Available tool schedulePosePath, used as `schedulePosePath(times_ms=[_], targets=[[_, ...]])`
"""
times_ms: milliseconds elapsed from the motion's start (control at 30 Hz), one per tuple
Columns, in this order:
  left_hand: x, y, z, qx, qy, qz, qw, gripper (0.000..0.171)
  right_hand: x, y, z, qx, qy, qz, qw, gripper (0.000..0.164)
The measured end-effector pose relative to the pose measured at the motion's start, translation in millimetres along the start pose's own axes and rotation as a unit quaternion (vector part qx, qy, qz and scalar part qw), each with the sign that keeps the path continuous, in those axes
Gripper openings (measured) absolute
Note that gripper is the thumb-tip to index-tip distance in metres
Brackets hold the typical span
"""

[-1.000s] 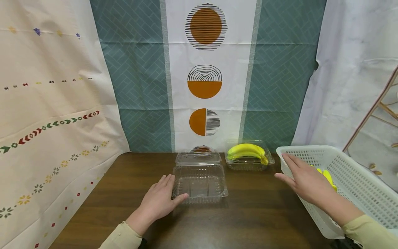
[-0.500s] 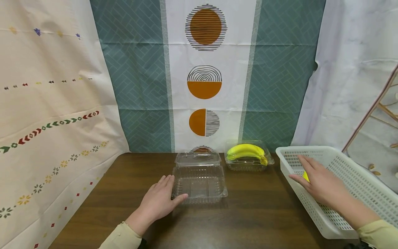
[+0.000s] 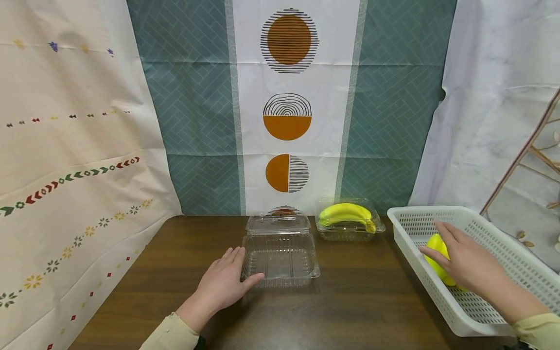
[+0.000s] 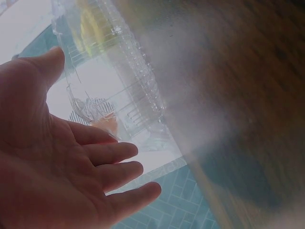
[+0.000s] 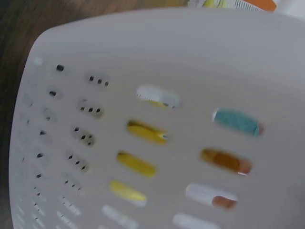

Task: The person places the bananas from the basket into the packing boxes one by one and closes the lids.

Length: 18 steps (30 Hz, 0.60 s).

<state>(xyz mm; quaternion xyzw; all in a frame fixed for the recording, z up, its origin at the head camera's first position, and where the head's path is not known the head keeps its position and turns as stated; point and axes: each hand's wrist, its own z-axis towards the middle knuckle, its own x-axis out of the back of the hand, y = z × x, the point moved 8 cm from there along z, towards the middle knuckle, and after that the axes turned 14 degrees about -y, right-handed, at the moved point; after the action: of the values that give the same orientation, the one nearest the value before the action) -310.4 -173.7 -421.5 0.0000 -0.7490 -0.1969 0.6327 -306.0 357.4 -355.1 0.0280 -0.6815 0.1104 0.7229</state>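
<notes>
My left hand (image 3: 223, 282) lies with straight fingers at the left side of a clear plastic clamshell box (image 3: 280, 255), its lid tipped back. In the left wrist view the palm and spread fingers of the left hand (image 4: 81, 138) show beside the clear box (image 4: 124, 90). My right hand (image 3: 472, 262) is over the white basket (image 3: 415, 262), fingers extended and thumb apart. Yellow bananas (image 3: 435, 257) lie in the basket, partly behind the thumb and palm. In the right wrist view the basket wall (image 5: 143, 52) hides most of this hand.
A second clear clamshell box (image 3: 350, 236) at the back holds a yellow banana (image 3: 347, 214). Brown wooden table (image 3: 350, 296) runs between the boxes and the basket. Patterned cloths (image 3: 192, 121) hang behind and at the sides.
My right hand has moved right, from the basket's left rim to over its inside, and more of the bananas shows left of it. The left hand has stayed in place.
</notes>
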Motion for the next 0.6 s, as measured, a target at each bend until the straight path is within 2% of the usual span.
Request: schedulePosePath(times_ms=[600], targets=[[-0.2,0.3,0.4,0.002,0.000,-0.002,1.0000,0.098,-17,31,-4,-0.042,-0.049,-0.003,0.998,0.103]])
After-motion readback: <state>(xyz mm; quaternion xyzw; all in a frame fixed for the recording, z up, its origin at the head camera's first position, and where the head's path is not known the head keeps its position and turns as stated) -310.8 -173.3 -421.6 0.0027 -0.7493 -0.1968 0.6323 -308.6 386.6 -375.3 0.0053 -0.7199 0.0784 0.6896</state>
